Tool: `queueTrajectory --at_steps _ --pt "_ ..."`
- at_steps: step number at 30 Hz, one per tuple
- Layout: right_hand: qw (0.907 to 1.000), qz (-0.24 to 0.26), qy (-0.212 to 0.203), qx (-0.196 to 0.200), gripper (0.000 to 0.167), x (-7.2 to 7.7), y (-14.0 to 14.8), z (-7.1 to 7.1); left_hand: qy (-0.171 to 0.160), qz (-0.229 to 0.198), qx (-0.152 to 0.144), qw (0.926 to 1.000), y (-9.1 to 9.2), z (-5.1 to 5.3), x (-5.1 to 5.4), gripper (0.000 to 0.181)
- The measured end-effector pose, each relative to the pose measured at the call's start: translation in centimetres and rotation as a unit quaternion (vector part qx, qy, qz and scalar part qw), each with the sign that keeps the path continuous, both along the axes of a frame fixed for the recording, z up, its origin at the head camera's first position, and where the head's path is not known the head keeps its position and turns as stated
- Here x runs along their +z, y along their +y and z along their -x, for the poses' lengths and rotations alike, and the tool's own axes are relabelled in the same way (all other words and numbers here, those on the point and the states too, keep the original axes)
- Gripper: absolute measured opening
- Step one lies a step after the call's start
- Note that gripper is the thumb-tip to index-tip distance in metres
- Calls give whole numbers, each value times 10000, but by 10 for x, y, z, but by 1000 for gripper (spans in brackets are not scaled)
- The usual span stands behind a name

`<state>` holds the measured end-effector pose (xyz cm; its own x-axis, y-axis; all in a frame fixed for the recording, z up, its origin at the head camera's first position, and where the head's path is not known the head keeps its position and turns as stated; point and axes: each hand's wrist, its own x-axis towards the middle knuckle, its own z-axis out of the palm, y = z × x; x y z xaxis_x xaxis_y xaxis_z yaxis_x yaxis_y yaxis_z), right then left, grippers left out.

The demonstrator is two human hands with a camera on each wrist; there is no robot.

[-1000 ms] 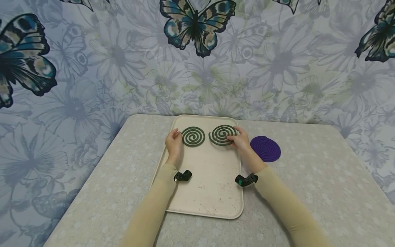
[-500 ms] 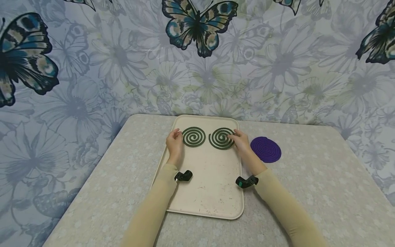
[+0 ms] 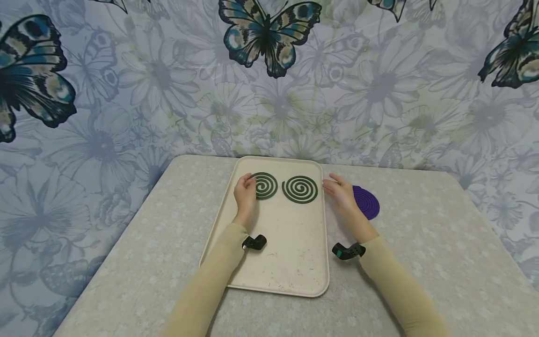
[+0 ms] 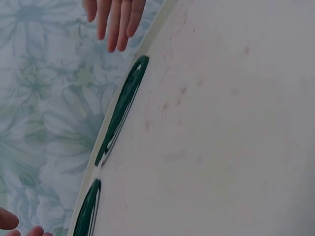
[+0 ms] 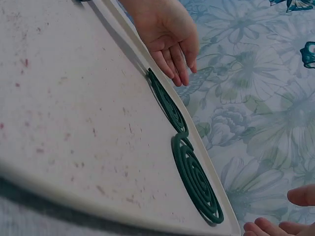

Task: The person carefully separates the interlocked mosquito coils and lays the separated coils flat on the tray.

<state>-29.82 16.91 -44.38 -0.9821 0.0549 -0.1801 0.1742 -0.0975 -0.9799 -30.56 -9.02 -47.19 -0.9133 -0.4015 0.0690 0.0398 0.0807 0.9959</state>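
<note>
In the head view, 2 green spirals lay flat on a cream tray (image 3: 290, 248), side by side near its far edge—the left green spiral (image 3: 267, 186) close to the left hand (image 3: 245, 199), the right green spiral (image 3: 300, 189) a short way in from the right hand (image 3: 343, 196). The left hand was over the tray's left side, overlapping the outer turns of its spiral from this angle. The right hand hung just past the tray's right rim, straight-fingered and well off its spiral, covering part of a purple coil (image 3: 368, 202) on the table (image 3: 429, 210). Each wrist bore a black device (image 3: 254, 242). In the left wrist view, both spirals showed nearly edge-on along the rim, and the right hand reached in from the top with its fingers extended and nothing between them; only bits of the left hand's digits entered the lower left corner, too little to tell its hold. In the right wrist view, the left hand appeared with loose, lengthened fingers, gripping nothing, its tips beside the left green spiral but apart from it; the right hand's thumb and fingertips stood spread at the lower right, beyond the rim from the right green spiral.
</note>
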Motion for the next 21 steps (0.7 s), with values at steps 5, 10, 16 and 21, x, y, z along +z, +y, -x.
queueTrajectory --at_steps 5,10,16,21 --pt "9994 -307 118 73 57 -3 27 -10 4 251 -518 9983 33 -10 8 33" --pt "9991 -194 327 -202 56 -7 52 -22 -30 395 -1141 9927 77 -18 11 32" --pt "9934 60 562 -1001 48 -19 76 -33 -102 569 -2041 9772 130 -31 13 34" --pt "9858 -73 732 -1507 38 -30 90 -32 -314 644 -2394 9683 167 -37 11 37"
